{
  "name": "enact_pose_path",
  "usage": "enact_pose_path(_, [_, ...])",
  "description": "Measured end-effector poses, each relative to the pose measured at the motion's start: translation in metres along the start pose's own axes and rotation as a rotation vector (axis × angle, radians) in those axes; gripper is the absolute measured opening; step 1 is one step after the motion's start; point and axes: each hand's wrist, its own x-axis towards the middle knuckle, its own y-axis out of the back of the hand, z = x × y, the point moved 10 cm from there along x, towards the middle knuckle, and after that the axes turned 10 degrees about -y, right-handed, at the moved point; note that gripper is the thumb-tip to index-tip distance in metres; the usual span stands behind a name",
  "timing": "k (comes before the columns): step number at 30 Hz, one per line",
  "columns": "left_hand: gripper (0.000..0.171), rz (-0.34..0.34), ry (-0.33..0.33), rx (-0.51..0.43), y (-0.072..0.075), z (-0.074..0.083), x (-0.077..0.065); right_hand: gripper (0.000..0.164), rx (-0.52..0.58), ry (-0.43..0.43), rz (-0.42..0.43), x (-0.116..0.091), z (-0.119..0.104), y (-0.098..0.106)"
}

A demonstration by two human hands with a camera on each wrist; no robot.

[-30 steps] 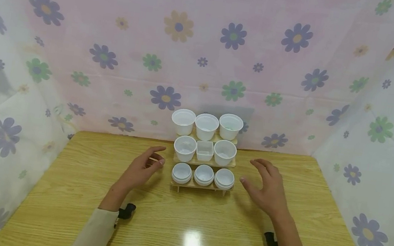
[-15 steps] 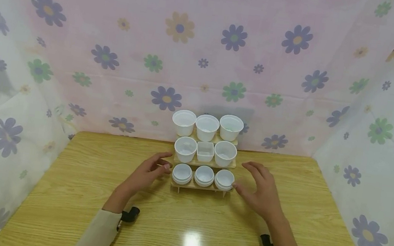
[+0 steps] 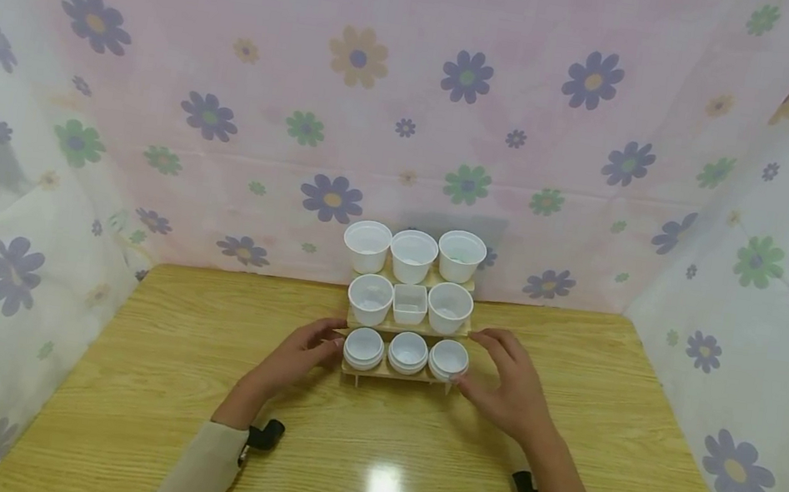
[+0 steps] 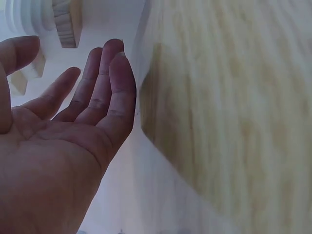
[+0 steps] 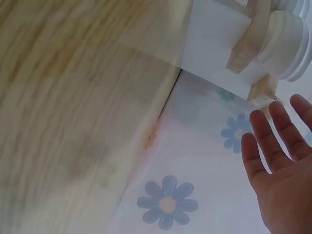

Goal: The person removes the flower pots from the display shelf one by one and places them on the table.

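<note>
A three-tier wooden rack stands at the table's back edge. Its lowest tier bears three small round white cups. On the middle tier a square white cup sits between two round ones, and three larger white cups line the top. My left hand is at the rack's left side, fingers relaxed; the left wrist view has a gap between it and the wooden board end. My right hand is at the right side, thumb by the lowest tier; whether it touches I cannot tell.
The rack stands on a wood-grain table. Flower-printed cloth rises close behind it and along both sides. A black wrist mount sits on the left wrist, another on the right.
Both hands have moved inward, the left to the right and the right to the left, coming up to the rack's sides. The rack and cups stay where they were.
</note>
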Motion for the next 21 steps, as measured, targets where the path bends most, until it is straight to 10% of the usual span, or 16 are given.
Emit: enact_pose_path(21, [0.038, -0.078, -0.037, -0.038, -0.015, -0.003, 0.002, 0.071, 0.078, -0.045, -0.119, -0.003, -0.009, -0.02])
